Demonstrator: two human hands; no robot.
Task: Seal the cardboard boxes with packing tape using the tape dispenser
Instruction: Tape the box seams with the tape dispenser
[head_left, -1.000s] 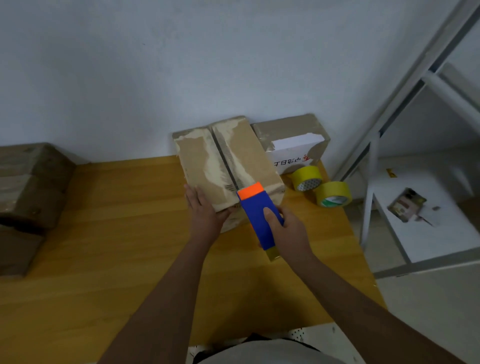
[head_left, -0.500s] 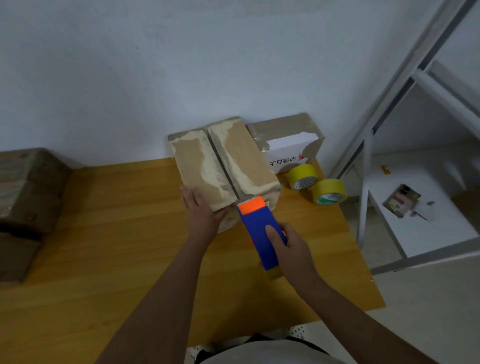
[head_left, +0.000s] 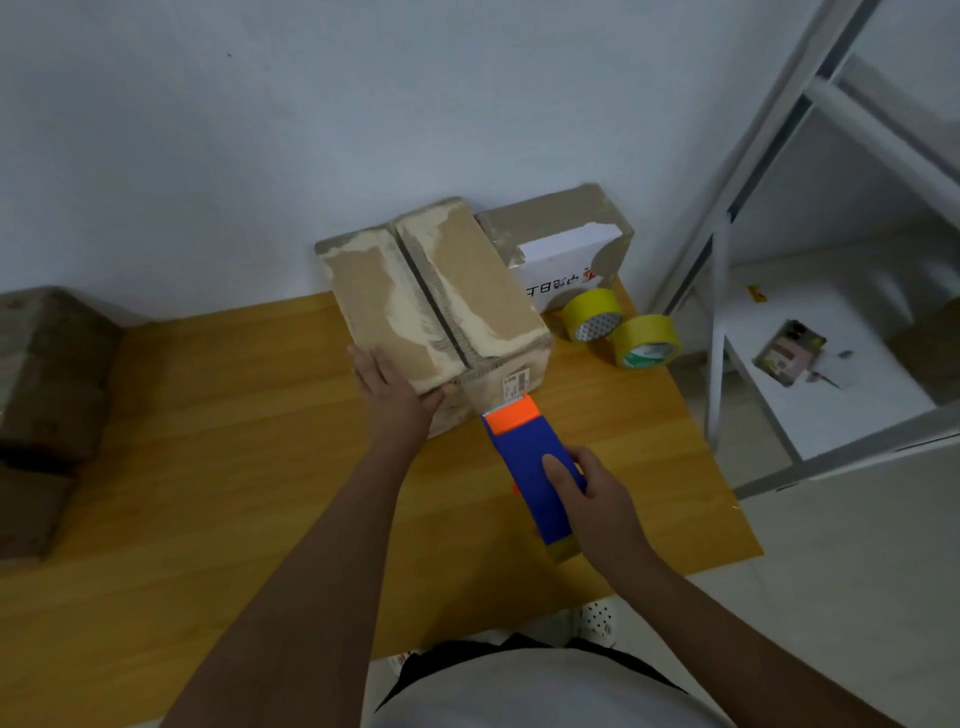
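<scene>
A worn brown cardboard box (head_left: 441, 291) stands on the wooden table (head_left: 208, 467) near the wall, its two top flaps meeting at a centre seam. My left hand (head_left: 395, 389) lies on the box's near left corner with fingers straight. My right hand (head_left: 592, 499) grips a blue tape dispenser (head_left: 524, 457) with an orange head. The orange head sits low against the box's near face, and a strip of tape runs from it up to the top seam.
A second box (head_left: 566, 234) with a white label stands behind on the right. Two yellow tape rolls (head_left: 592, 314) (head_left: 647, 340) lie beside it. Stacked brown boxes (head_left: 47, 374) fill the table's left edge. A white metal frame (head_left: 727, 260) and shelf stand right of the table.
My right hand has pulled the dispenser toward me, from the top seam's near end over the edge and down the box's near face. My left hand has stayed on the box's corner.
</scene>
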